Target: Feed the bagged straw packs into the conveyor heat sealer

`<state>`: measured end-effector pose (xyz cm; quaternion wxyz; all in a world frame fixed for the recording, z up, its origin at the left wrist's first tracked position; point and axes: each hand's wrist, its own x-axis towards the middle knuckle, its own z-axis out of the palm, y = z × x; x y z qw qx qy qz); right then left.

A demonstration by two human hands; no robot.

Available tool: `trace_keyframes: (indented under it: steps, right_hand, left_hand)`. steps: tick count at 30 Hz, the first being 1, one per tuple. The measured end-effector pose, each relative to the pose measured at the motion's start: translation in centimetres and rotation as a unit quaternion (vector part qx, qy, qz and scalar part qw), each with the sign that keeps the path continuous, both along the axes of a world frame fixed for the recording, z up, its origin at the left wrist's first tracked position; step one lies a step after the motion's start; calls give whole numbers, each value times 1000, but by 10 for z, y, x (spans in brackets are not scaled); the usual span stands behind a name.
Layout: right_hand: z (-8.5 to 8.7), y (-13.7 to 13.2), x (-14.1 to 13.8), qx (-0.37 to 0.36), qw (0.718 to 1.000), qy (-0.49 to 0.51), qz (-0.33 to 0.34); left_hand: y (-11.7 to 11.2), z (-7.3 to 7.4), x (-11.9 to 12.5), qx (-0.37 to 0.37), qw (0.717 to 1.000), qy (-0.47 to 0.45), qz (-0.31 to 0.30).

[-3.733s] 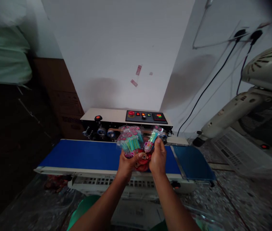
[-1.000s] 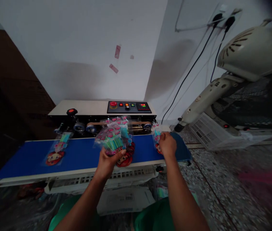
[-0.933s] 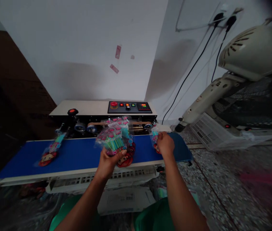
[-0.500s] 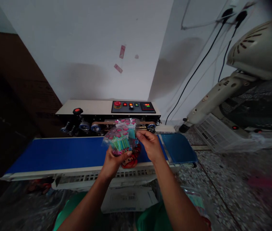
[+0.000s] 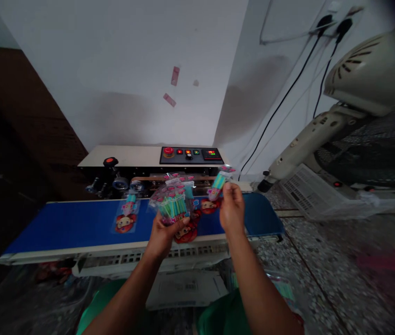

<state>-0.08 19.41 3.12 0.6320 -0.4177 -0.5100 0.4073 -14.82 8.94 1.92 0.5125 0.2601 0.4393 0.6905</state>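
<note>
Clear packets point(image 5: 174, 204) of green and blue sticks were fanned out in your left hand point(image 5: 162, 235), thumb clamped across the front and the other fingers mostly hidden behind, so couldn't really tell about those. Some red cartoon hair poked out at the bottom of the bunch. Your right hand point(image 5: 232, 209) had 1 packet point(image 5: 219, 184) pinched along its edge between thumb and fingers, tilted over the blue belt point(image 5: 68, 228) just beside the bunch. Couldn't tell if its lower end touched the belt. Meanwhile 1 loose packet point(image 5: 126, 217) lay left of your hands, face end towards you, top towards the machine point(image 5: 122, 157). Behind the belt, that machine's control panel point(image 5: 179, 160) was lit up, red button point(image 5: 168, 151) at its left end. Off to your right, a white crate point(image 5: 300, 193) sat on the speckled floor point(image 5: 309, 242).
</note>
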Motion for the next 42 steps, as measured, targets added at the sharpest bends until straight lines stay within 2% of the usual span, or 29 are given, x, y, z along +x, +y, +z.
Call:
trace_keyframes:
  steps: [2, 4, 7, 9, 11, 13, 16, 18, 20, 21, 23, 24, 26, 29, 33, 35, 36, 39, 42]
  right_hand:
    - [-2, 12, 26, 3, 990, -95, -101]
    - [-7, 23, 54, -18, 952, -244, -183]
    - [-19, 35, 79, -98, 875, -432, -193]
    - [-24, 38, 80, -141, 833, -505, -178]
    - [-27, 41, 72, -159, 810, -539, -169]
    - [-27, 42, 60, -157, 805, -553, -149]
    - [-21, 39, 41, -107, 828, -541, -104]
    - [-12, 31, 29, -48, 875, -478, -69]
    - [-1, 16, 16, -5, 933, -359, 14]
    - [5, 8, 9, 4, 953, -294, 77]
    - [14, -9, -5, 9, 964, -200, 173]
    - [16, -16, -11, 11, 966, -175, 191]
    - [19, -26, -21, 18, 975, -150, 161]
    - [18, -29, -23, 28, 990, -119, 67]
    - [11, -11, 0, 13, 993, -117, -29]
    - [4, 3, 23, -1, 977, -199, -77]
    - [-1, 10, 35, -7, 960, -259, -102]
    - [-13, 26, 66, -63, 883, -442, -144]
    - [-19, 31, 76, -148, 800, -561, -155]
  left_hand:
    - [0, 0, -2, -9, 1000, 6, -2]
    - [0, 0, -4, -15, 1000, 14, -6]
    - [-1, 1, -6, -21, 1000, 21, -11]
    - [-1, 2, -5, -28, 999, 25, -22]
    - [-2, 4, -5, -34, 999, 24, -29]
    - [-3, 6, -4, -37, 999, 21, -33]
    - [-4, 8, -3, -37, 999, 17, -31]
    - [-3, 8, -3, -33, 999, 14, -32]
    - [-2, 6, -2, -26, 999, 11, -26]
    - [-2, 5, -2, -22, 999, 11, -21]
    - [0, 2, -1, -8, 1000, 10, -10]
    - [0, 1, 0, 0, 1000, 8, -6]
    - [1, 0, 1, 7, 1000, -3, -7]
    - [1, 0, -1, -4, 1000, -21, 8]
    - [0, 2, -4, -25, 999, -35, 15]
    - [-1, 3, -5, -36, 999, -36, -3]
    - [-1, 3, -4, -42, 999, -32, -6]
    - [-1, 3, -2, -51, 999, -16, 1]
    - [-1, 4, -2, -56, 998, -12, -8]
